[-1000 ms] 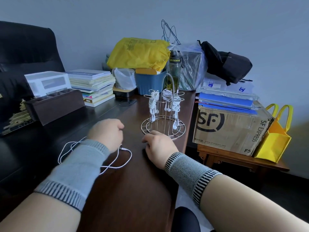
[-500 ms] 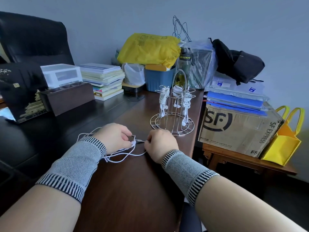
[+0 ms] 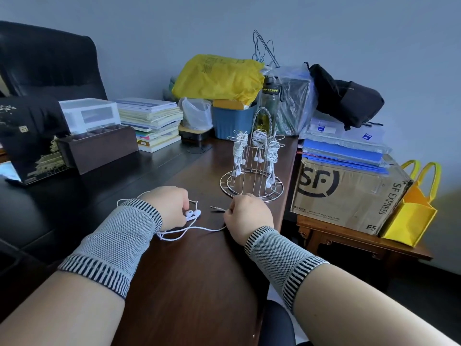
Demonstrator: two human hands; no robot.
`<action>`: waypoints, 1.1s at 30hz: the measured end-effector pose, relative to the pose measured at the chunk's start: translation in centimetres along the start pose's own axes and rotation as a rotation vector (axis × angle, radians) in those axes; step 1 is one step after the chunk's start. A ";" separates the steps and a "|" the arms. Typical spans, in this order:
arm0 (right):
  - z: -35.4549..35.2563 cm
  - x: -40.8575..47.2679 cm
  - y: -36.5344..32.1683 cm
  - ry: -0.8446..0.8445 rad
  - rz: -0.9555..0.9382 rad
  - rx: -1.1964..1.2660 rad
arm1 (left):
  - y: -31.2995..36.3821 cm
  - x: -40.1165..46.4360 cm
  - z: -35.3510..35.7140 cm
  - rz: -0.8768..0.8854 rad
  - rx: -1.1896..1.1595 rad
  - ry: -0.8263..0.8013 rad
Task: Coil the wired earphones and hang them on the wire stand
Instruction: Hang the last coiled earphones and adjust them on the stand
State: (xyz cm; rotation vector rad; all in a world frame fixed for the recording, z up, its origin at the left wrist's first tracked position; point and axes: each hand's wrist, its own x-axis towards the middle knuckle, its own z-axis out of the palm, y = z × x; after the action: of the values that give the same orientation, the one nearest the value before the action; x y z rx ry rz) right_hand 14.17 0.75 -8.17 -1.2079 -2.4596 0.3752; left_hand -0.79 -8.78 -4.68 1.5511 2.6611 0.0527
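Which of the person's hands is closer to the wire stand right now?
The right hand. It sits just in front of the wire stand, almost at its base ring, pinching the cable near the plug. The left hand is farther left, holding the earbuds.

white thin-cord wired earphones [image 3: 192, 222] | silver round-base wire stand [image 3: 252, 171] | dark brown glossy wooden desk [image 3: 199, 270] | grey knit wrist sleeves [image 3: 117, 243], black-white striped cuffs | yellow crumpled plastic bag [image 3: 217, 78] | tan cardboard box [image 3: 349, 191], black print | blue plastic bin [image 3: 230, 121]

Left hand [image 3: 172, 208] and right hand [image 3: 245, 216] hold white earphones [image 3: 193, 214] on desk [image 3: 194, 283]
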 end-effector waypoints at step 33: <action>-0.1 -0.5 -0.5 -0.023 -0.233 0.152 | 1.6 0.3 1.9 0.129 -0.414 0.237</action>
State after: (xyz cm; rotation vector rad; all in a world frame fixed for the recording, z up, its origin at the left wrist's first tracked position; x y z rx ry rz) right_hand 14.16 0.05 -8.05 -0.8499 -2.5047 0.5009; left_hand 0.58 -7.70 -6.51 1.6490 2.4812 0.7841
